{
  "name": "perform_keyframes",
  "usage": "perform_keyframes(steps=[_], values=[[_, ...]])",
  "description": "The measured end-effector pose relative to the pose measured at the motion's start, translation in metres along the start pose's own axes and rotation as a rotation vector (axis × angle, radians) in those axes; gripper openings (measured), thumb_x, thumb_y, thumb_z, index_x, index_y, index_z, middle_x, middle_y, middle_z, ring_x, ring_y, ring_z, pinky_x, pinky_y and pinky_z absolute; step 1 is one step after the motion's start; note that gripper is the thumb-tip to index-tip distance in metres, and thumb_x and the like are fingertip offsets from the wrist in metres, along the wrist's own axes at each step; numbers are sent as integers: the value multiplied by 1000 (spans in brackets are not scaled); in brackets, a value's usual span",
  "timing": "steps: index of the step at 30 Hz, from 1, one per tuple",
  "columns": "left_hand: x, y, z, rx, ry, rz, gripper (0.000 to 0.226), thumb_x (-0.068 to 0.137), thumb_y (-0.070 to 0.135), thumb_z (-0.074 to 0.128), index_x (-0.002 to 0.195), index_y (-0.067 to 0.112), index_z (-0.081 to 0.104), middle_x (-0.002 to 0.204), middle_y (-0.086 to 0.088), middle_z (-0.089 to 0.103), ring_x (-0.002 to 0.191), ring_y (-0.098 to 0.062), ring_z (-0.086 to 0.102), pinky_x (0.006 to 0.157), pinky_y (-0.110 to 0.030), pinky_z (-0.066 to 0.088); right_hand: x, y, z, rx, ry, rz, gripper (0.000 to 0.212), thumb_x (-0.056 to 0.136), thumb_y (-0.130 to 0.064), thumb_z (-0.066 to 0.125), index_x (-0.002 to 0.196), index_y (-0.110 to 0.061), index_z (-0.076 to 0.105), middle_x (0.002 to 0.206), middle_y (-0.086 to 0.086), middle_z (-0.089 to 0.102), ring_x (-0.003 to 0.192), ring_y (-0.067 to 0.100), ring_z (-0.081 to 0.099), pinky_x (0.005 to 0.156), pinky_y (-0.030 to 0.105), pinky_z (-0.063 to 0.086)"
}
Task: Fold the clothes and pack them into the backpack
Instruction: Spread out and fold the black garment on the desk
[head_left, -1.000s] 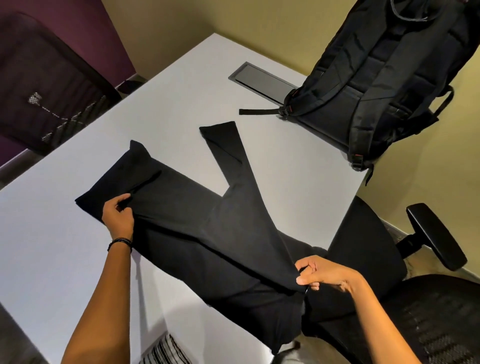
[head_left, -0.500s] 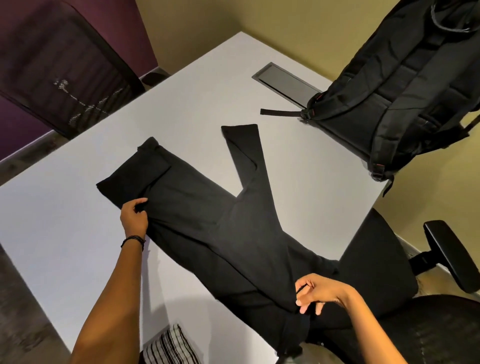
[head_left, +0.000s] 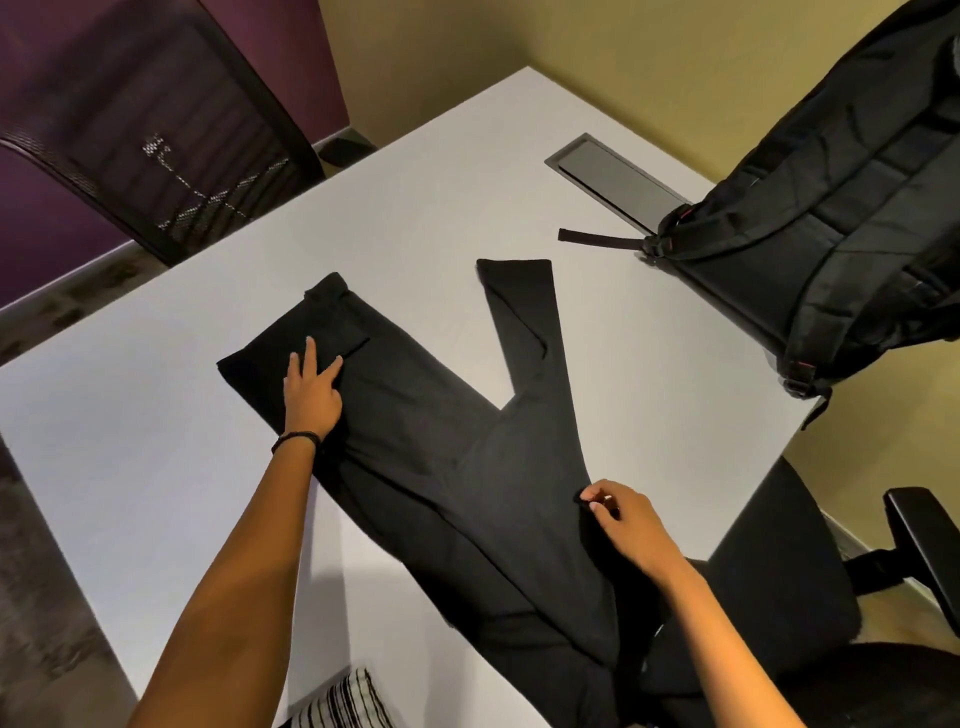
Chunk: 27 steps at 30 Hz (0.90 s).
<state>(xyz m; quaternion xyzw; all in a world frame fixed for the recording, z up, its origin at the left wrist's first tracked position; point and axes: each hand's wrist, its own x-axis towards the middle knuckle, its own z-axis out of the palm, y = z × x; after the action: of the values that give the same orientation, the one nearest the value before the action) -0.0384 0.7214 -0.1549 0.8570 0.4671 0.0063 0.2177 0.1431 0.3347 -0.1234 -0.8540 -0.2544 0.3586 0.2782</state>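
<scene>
Head view: black trousers (head_left: 467, 467) spread on white table (head_left: 156, 467), fold unfinished; backpack (head_left: 831, 218) at far right corner.
Left hand (head_left: 311, 395) flat, fingers spread, pinning waist end. Right hand (head_left: 623, 525) curled, pinching leg edge. Probably soft, light, limp, prone to sliding on the smooth top; best gripped at waistband and hem, pinned while folding.
</scene>
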Motion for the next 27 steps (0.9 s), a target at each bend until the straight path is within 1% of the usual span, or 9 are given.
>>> perform_keyframes(steps=[4,7,13,17,18,20,22,24,27], values=[[12,-4,-9,-195,-46,-70,65,90,-6,40,149,5,17,159,-13,7,143,-37,14,118,-42,15,4,0,14,-64,0,-50,19,92,-7,51,107,-17,60,109,-6,55,100,10,52,91,21,39],[12,-11,-15,-310,-11,-79,65,91,-8,40,149,3,15,158,-12,10,143,-32,18,117,-36,16,6,0,20,-89,5,-69,23,92,-5,50,112,-14,58,111,-5,52,102,10,50,96,22,39],[14,-25,-14,-289,66,-54,45,91,-9,42,134,1,46,148,-16,35,134,-34,37,115,-42,28,12,-7,23,-165,-69,-1,39,95,-16,50,134,-12,47,130,4,43,116,15,47,98,17,32],[7,-11,-12,-301,160,-9,30,87,-11,40,109,5,53,119,-15,54,107,-32,54,92,-34,42,26,-22,17,-294,-192,50,46,95,-27,50,137,-9,43,133,11,38,118,24,48,104,28,35],[8,-9,-11,-294,163,16,27,86,-12,39,99,7,53,116,-14,54,106,-33,54,89,-33,41,29,-26,16,-337,-221,58,46,96,-29,49,137,-9,44,133,13,37,118,25,48,104,30,36],[13,-8,-6,-251,104,49,27,86,-12,38,92,7,57,133,-14,49,122,-34,47,100,-37,39,35,-32,16,-447,-276,59,46,96,-32,48,134,-8,47,132,15,36,116,29,48,103,33,38],[17,-7,-1,-212,23,34,34,89,-10,38,108,6,61,149,-12,35,135,-32,35,109,-43,33,37,-36,17,-588,-319,49,49,94,-36,50,132,-6,46,134,17,33,116,31,47,100,36,41],[19,-6,2,-193,-26,23,46,91,-9,36,130,8,53,153,-10,28,139,-31,31,113,-42,29,37,-40,21,-715,-346,42,57,92,-37,54,136,-5,38,138,17,28,119,32,42,99,39,42],[20,-10,5,-183,-58,13,53,93,-9,33,141,10,41,155,-7,26,140,-29,29,115,-38,26,33,-45,30,-838,-317,33,66,89,-30,61,139,1,31,140,17,24,120,32,40,95,38,44]])
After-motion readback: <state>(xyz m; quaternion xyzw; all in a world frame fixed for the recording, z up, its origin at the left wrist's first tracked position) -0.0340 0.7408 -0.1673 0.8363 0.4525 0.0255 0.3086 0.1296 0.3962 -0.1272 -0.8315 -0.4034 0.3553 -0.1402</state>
